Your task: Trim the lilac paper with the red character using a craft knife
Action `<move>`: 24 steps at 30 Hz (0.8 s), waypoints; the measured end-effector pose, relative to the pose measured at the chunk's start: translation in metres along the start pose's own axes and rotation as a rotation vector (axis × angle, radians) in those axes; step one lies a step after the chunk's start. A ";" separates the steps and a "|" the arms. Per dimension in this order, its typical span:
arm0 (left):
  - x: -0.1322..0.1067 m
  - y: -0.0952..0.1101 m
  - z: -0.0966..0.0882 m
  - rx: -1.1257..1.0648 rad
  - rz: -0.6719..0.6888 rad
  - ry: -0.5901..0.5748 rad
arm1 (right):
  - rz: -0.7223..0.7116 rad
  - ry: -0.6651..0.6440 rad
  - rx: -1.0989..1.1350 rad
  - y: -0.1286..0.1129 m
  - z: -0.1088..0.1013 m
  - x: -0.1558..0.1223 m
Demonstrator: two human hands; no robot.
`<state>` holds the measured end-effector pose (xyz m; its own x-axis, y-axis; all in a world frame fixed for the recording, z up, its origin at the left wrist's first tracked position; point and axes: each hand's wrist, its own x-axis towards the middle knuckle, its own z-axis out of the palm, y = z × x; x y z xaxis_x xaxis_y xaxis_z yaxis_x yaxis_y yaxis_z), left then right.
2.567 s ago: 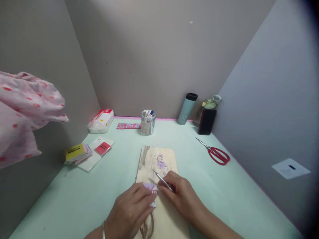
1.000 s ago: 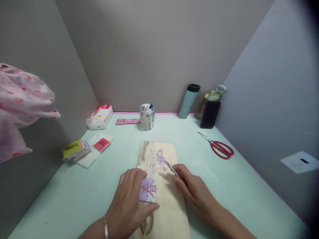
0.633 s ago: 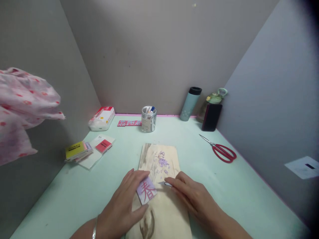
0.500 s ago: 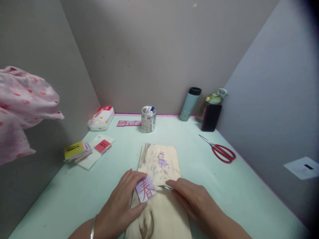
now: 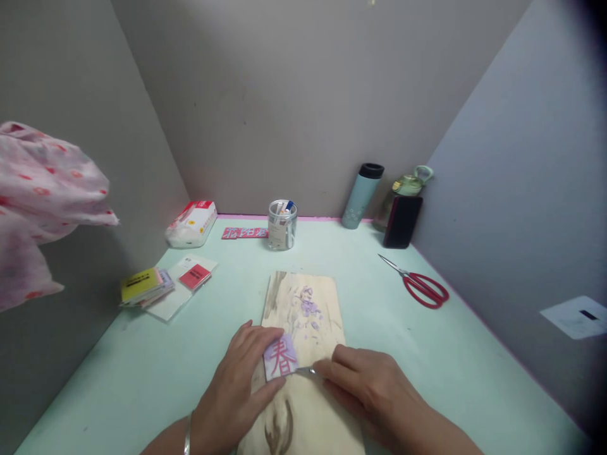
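Observation:
My left hand grips a small square carving block by its left side, fingers along the top edge and thumb at the bottom. The block is lilac, with a red Chinese character on its face. It rests on a wooden board. My right hand is closed around a slim metal carving knife, most of its handle hidden in the fingers. The blade tip meets the block's lower right corner. Farther up the board lie purple shavings.
Red-handled scissors lie at right. Behind them stand a phone, a green bottle and a blue tumbler. A pen jar, carved strips, a tissue pack and stacked pads sit at back and left.
The block has turned slightly and shifted a little right in my left hand. My right hand has lowered the knife tip from beside the block to its lower right corner.

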<state>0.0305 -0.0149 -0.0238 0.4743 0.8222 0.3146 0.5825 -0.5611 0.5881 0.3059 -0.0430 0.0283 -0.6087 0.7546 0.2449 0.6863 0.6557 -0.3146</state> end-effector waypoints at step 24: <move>0.007 0.004 -0.009 -0.007 -0.004 0.000 | -0.008 0.026 -0.109 0.000 0.013 0.004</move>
<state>0.0303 -0.0109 -0.0127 0.4722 0.8243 0.3123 0.5796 -0.5573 0.5946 0.2987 -0.0404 0.0177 -0.6049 0.7485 0.2716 0.7214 0.6596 -0.2111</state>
